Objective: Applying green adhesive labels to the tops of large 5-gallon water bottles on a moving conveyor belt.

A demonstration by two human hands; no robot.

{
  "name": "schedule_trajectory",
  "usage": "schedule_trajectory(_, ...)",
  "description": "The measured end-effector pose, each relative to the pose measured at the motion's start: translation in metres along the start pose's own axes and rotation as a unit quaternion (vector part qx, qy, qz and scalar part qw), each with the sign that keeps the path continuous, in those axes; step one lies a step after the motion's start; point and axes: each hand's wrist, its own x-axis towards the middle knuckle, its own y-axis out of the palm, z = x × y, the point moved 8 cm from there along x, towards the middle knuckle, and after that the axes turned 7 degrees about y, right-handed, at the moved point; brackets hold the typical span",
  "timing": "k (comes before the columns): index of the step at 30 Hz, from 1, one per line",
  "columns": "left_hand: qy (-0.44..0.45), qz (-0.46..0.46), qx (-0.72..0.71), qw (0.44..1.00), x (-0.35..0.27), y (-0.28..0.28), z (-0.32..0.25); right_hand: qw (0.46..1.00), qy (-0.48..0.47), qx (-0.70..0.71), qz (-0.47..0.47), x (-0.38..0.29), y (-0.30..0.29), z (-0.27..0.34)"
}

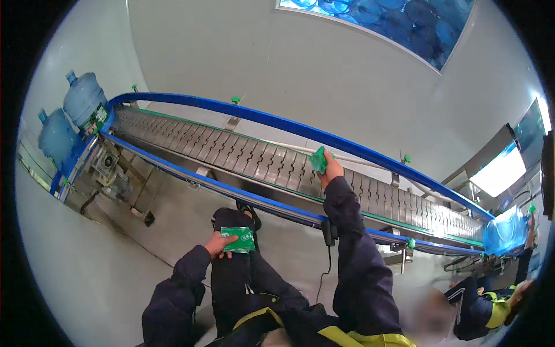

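My left hand rests above my lap, its thumb pressed over a stack of flat green printed packets or labels. Reaching out over the slatted metal conveyor, my right hand grips a crumpled green cloth or sponge-like wad; its exact material is unclear. That hand is above the belt, and whether the wad touches the slats cannot be told. My right forearm crosses the near blue guard rail.
Two blue water-cooler bottles stand at the conveyor's left end. A blue bottle sits at the right end, beside another person in dark clothing. A black handheld device with a cable hangs on the near rail. The far blue rail runs alongside.
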Motion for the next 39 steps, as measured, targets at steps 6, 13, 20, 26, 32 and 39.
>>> schedule_trajectory(6,0.008,0.014,0.007,1.000,0.001,-0.047,-0.005,0.996,0.032,0.059,0.060,0.030,0.081,-0.021)
schedule_trajectory(13,0.019,-0.014,-0.007,1.000,0.012,-0.114,0.003,0.995,-0.003,0.066,0.073,0.083,0.152,-0.055)
schedule_trajectory(20,0.024,-0.016,-0.011,1.000,0.043,-0.172,0.022,0.991,-0.015,-0.135,0.004,0.119,0.187,-0.103)
schedule_trajectory(26,-0.031,0.030,-0.039,0.998,0.050,-0.203,0.017,0.913,-0.218,-0.346,-0.011,0.125,0.225,-0.096)
schedule_trajectory(32,-0.040,0.042,-0.048,0.997,0.043,-0.244,0.003,0.860,-0.244,-0.446,-0.045,0.124,0.271,-0.106)
schedule_trajectory(39,-0.018,0.024,-0.012,0.999,0.052,-0.300,0.000,0.865,-0.244,-0.429,-0.087,0.133,0.310,-0.123)
